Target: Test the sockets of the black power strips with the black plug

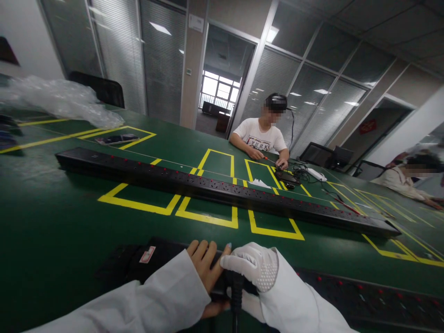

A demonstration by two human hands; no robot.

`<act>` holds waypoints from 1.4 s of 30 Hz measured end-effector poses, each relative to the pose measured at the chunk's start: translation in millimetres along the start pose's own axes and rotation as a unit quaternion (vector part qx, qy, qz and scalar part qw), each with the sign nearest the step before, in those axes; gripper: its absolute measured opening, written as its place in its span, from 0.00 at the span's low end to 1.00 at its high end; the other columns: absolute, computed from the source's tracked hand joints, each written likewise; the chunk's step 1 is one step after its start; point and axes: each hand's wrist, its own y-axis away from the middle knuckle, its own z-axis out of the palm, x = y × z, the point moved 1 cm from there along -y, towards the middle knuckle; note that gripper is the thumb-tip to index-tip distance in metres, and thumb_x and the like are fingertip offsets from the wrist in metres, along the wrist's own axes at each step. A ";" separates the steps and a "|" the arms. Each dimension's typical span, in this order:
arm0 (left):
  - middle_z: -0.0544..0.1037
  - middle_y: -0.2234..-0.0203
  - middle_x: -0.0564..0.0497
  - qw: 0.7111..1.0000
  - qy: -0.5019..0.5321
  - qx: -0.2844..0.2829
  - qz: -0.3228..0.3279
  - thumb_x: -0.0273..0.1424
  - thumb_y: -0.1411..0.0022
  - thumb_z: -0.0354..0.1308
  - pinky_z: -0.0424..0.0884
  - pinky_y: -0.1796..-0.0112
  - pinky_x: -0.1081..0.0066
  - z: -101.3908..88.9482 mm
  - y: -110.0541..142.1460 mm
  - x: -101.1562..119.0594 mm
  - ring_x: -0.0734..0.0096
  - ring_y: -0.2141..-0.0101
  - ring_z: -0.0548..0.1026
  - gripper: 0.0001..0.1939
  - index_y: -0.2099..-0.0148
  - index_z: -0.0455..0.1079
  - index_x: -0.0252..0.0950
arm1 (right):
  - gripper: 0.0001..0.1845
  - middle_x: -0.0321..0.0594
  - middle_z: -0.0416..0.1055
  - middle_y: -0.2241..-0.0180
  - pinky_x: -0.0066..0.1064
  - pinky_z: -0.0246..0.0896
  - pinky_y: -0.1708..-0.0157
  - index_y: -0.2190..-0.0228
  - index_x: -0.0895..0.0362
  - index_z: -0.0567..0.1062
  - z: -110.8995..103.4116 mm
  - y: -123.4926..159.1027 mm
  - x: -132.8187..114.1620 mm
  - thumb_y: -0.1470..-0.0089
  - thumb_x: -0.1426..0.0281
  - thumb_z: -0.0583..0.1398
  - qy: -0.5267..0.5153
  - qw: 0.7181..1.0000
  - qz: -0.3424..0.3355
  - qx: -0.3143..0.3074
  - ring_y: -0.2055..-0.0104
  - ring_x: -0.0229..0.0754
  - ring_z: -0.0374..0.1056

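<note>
My left hand [207, 263], bare, reaches over a black power strip [360, 296] near the front of the table, its fingers wrapped across the top. My right hand [255, 267], in a white glove with dotted grips, is closed around a black plug [236, 280] whose thick cord hangs down toward me. The plug is against the strip; whether its pins sit in a socket is hidden by my fingers. Left of my hands, a dark bundle [128, 263] with a small red-and-white label [147, 254] lies by the strip, its outline blurred.
A second, long black power strip [222, 187] lies across the green table [62, 222] ahead. Beyond are a phone [118, 138], plastic wrap [62, 99] and yellow tape outlines. Opposite, a person [262, 134] holds a screwdriver near cables [301, 171]; another person [409, 173] sits far right.
</note>
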 end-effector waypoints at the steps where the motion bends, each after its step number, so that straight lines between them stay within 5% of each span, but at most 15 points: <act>1: 0.73 0.52 0.36 1.000 0.000 -0.005 0.000 0.41 0.59 0.65 0.62 0.58 0.53 -0.6 -0.5 0.2 0.44 0.57 0.70 0.48 0.35 0.55 0.39 | 0.32 0.37 0.71 0.59 0.35 0.62 0.69 0.45 0.48 0.60 0.4 0.2 0.7 0.52 0.66 0.60 -0.002 1.000 0.000 -0.001 0.61 0.46 0.69; 8: 0.72 0.51 0.35 0.999 0.024 -0.014 -0.019 0.54 0.55 0.60 0.61 0.56 0.51 -3.9 -1.3 1.4 0.44 0.56 0.70 0.48 0.36 0.56 0.37 | 0.30 0.37 0.71 0.61 0.32 0.61 0.70 0.45 0.48 0.60 -2.4 -1.3 -0.2 0.49 0.67 0.60 -0.009 1.000 -0.020 0.010 0.64 0.43 0.68; 14: 0.71 0.51 0.36 1.000 0.000 -0.028 -0.003 0.42 0.58 0.65 0.62 0.56 0.53 -2.8 -1.0 -0.8 0.45 0.56 0.70 0.49 0.35 0.53 0.38 | 0.34 0.35 0.71 0.59 0.32 0.59 0.71 0.44 0.49 0.60 1.6 0.8 0.9 0.53 0.66 0.62 0.028 1.000 -0.008 0.000 0.62 0.44 0.69; 27: 0.70 0.50 0.35 0.999 0.000 -0.035 -0.003 0.41 0.60 0.67 0.62 0.56 0.51 -1.7 -0.8 0.9 0.44 0.56 0.70 0.53 0.34 0.50 0.38 | 0.36 0.39 0.69 0.50 0.37 0.66 0.68 0.42 0.47 0.56 3.5 5.2 -2.4 0.50 0.67 0.61 0.031 0.999 -0.008 0.016 0.57 0.47 0.71; 42: 0.71 0.51 0.38 0.999 -0.001 -0.036 -0.009 0.40 0.61 0.68 0.61 0.55 0.53 0.8 -1.2 -0.4 0.45 0.54 0.70 0.53 0.34 0.50 0.45 | 0.36 0.41 0.73 0.56 0.35 0.68 0.65 0.43 0.50 0.61 3.4 3.1 -0.9 0.53 0.61 0.63 0.020 0.999 0.035 0.011 0.62 0.47 0.72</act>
